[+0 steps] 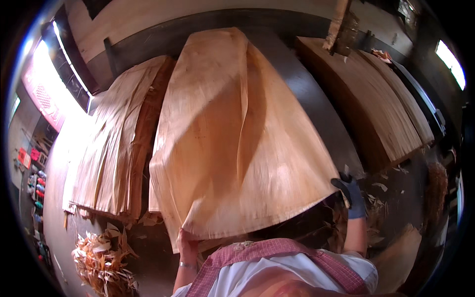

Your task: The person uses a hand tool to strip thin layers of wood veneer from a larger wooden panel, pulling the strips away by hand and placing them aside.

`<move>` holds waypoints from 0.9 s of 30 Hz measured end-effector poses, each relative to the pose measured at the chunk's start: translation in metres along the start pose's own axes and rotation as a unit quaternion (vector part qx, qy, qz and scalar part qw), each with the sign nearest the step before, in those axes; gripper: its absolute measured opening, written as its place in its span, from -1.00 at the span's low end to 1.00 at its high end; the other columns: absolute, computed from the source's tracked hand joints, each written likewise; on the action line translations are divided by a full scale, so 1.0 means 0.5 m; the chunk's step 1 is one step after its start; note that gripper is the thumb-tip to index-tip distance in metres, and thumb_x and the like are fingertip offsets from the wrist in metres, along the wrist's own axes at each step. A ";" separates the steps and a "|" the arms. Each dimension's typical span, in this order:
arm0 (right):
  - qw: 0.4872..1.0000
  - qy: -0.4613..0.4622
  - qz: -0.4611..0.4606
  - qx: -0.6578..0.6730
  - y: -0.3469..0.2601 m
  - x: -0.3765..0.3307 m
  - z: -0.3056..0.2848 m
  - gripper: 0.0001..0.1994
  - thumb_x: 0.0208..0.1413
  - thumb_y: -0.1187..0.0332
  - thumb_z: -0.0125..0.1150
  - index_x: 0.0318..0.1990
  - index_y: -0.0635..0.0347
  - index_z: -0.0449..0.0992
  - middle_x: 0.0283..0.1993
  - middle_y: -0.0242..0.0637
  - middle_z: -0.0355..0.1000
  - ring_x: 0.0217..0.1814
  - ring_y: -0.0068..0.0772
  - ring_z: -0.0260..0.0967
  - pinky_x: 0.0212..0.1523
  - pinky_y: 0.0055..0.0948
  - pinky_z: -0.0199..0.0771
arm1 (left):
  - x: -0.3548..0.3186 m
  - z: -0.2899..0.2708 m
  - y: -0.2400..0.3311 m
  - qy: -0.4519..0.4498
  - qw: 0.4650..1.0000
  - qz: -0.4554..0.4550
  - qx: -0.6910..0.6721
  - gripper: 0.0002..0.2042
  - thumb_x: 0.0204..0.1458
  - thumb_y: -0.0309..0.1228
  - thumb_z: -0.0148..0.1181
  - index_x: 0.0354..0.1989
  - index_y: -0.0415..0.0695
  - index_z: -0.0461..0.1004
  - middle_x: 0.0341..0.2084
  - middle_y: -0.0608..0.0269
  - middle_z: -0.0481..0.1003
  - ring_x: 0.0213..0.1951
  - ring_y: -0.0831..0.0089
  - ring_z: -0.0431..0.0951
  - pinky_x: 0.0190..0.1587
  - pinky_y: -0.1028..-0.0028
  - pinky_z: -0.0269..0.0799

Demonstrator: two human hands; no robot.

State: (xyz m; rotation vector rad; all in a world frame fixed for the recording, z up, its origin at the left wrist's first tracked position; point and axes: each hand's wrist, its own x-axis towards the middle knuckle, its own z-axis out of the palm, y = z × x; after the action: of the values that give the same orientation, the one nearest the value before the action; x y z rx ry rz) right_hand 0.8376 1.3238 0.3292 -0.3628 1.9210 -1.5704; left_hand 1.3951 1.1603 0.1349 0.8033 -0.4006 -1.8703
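Observation:
A large thin sheet of wood veneer (237, 138) spreads across the middle, buckled along a lengthwise ridge. My left hand (186, 246), bare with a bracelet at the wrist, grips the sheet's near left corner. My right hand (352, 195), in a dark blue glove, holds the near right corner at the sheet's edge. The sheet lies over a dark table (316, 109) and hides most of it.
A stack of split, wavy veneer sheets (116, 148) lies to the left. Two thicker veneer stacks (376, 109) stand to the right. Veneer scraps (101, 260) are heaped on the floor at lower left, with more scraps (376, 203) at the right.

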 end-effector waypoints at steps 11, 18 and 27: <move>0.984 -0.048 -0.102 -0.137 -0.069 0.321 0.078 -0.55 -0.08 0.16 0.48 -0.09 0.22 0.51 -0.41 -0.39 0.45 -0.52 -0.46 0.38 -0.43 -0.43 0.43 | 0.304 0.364 -0.103 -0.005 0.992 0.034 0.117 -0.60 0.25 -0.13 0.05 0.16 -0.07 0.40 0.03 0.23 0.50 -0.03 0.36 0.55 -0.02 0.33 0.50; 0.819 0.027 -0.313 -0.481 0.094 0.314 -0.096 -0.55 -0.01 0.23 0.39 -0.04 0.34 0.45 -0.25 -0.01 0.56 -0.28 -0.04 0.53 -0.20 -0.17 0.51 | 0.157 0.313 -0.206 0.054 0.998 -0.025 0.016 -0.62 0.25 -0.10 0.00 0.10 -0.07 0.39 -0.01 0.24 0.51 0.00 0.27 0.51 0.00 0.21 0.48; 0.991 -0.027 0.020 -0.131 0.098 0.398 -0.258 -0.37 -0.08 0.24 0.48 0.04 0.53 0.37 -0.02 -0.17 0.45 -0.14 -0.41 0.41 -0.15 -0.39 0.47 | 0.122 0.220 -0.333 0.287 0.952 0.109 0.014 -0.71 0.24 -0.13 0.01 -0.01 -0.03 0.41 -0.16 0.28 0.52 -0.08 0.34 0.53 -0.06 0.24 0.54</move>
State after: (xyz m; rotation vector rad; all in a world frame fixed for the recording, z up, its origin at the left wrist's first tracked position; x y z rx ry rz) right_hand 0.6137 1.3232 0.2373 -0.4682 2.0839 -1.2701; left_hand 1.1909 1.1675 0.0936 1.2207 -0.1377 -1.3503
